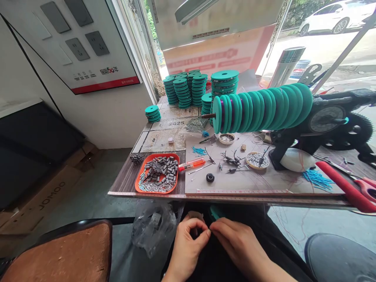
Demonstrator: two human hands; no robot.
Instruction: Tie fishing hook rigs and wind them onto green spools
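Note:
My left hand (190,243) is closed in a pinch above my lap, thumb against forefinger. My right hand (235,237) meets it, its fingertips pressed together close to the left thumb. Anything held between the fingertips is too fine to make out. Behind my right hand, just below the table edge, part of a green foam spool (216,212) shows; the rest of it is hidden. On the table in front lie an orange tray (136,183) with grey metal sinkers and small beads, and an orange-capped tube (192,164).
A winding machine (326,121) carries a row of green spools (264,107) on its shaft. More spools (183,92) stand stacked behind. Red-handled pliers (343,186) reach over the front edge at right. A plastic bag (154,227) hangs beside the brown stool (73,250).

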